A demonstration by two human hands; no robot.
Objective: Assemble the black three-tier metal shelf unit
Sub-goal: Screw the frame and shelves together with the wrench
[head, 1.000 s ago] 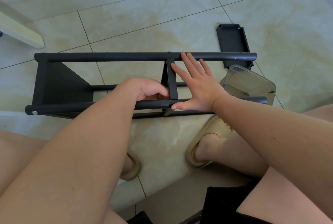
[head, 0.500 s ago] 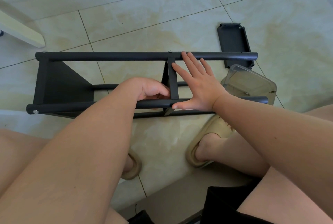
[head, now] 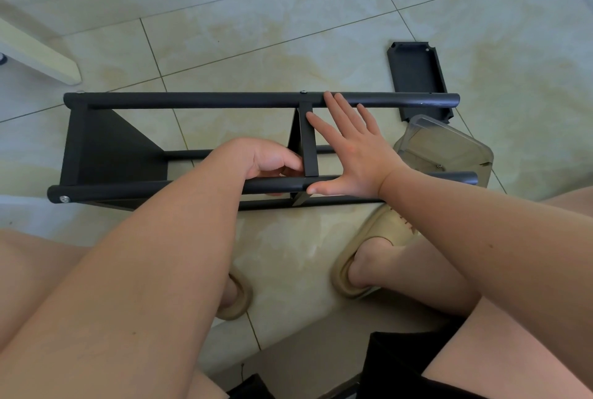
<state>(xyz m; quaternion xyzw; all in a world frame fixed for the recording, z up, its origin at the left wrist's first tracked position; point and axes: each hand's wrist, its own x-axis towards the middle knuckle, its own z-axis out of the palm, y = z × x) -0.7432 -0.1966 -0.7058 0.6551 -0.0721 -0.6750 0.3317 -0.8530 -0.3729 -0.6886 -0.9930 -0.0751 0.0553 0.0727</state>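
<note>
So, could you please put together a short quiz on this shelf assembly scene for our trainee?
1. True or false: the right hand lies flat, fingers straight, beside the middle shelf panel.
2. What lies loose on the floor beyond the frame? A a black shelf panel; B a hammer; C a drill.
3. Fill in: the left hand grips the near ____.
Key: 1 true; 2 A; 3 pole.
</note>
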